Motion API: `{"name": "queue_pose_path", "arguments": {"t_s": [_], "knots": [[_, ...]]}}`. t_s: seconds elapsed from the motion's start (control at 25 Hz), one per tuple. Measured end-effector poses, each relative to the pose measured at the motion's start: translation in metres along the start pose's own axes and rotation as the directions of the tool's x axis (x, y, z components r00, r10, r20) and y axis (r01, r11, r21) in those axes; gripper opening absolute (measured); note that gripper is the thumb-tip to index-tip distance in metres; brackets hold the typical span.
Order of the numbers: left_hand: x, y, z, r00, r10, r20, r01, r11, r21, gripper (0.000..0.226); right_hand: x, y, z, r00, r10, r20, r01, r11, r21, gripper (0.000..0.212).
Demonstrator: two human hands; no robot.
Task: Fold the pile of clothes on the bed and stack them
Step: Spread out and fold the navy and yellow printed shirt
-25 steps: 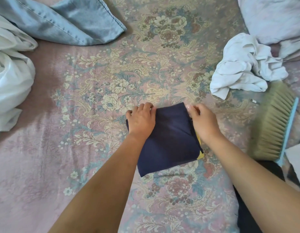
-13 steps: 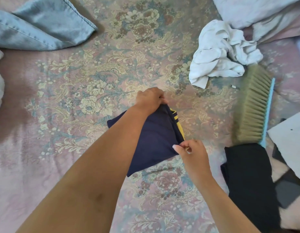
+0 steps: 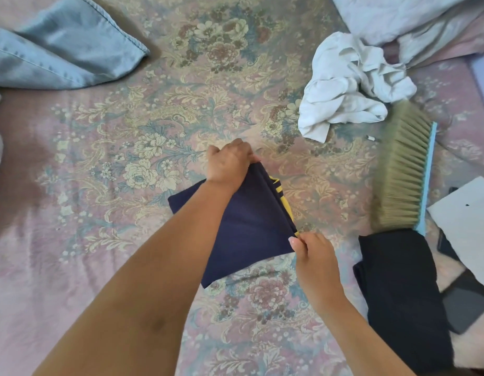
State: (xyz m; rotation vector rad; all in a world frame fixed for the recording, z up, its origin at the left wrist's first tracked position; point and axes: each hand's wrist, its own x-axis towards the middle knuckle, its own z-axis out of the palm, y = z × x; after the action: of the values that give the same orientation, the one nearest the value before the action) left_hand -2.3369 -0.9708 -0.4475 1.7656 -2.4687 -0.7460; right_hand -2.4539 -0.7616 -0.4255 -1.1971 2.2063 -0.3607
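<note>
Barely anything has shifted since half a second ago: our left hand (image 3: 230,164) still clenches the far corner of the folded navy cloth garment with yellow trim (image 3: 249,229), our right hand (image 3: 314,253) pinches its near right corner, raising that edge off the floral bedspread (image 3: 99,158) we see beneath.
</note>
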Motion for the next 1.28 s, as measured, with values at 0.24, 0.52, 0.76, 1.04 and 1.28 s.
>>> {"name": "queue_pose_path", "arguments": {"t_s": [0.24,0.52,0.76,1.04,1.28], "knots": [[-0.102,-0.027,0.026,0.896,-0.089,-0.436,-0.081,0.931,-0.355,0.049,-0.013,-0.033,0.019,0.906,-0.183,-0.382,0.121,0.976,-0.182,0.020],[-0.148,-0.057,0.100,0.966,-0.067,-0.248,0.078,0.996,0.036,0.060,0.076,-0.035,0.049,0.818,-0.409,0.405,0.575,0.564,-0.593,0.078],[-0.154,-0.055,0.086,0.996,0.019,-0.085,-0.005,0.987,0.159,0.074,0.069,-0.019,0.046,0.743,-0.551,0.380,0.662,0.522,-0.538,0.078],[-0.161,-0.049,0.089,0.978,0.049,0.205,-0.131,0.902,0.411,0.127,0.079,0.005,0.039,0.512,-0.510,0.691,0.852,0.197,-0.485,0.135],[-0.173,-0.037,0.079,0.976,0.209,0.062,-0.215,0.874,0.436,0.103,0.074,0.012,0.041,0.468,-0.772,0.429,0.834,0.227,-0.502,0.057]]}}
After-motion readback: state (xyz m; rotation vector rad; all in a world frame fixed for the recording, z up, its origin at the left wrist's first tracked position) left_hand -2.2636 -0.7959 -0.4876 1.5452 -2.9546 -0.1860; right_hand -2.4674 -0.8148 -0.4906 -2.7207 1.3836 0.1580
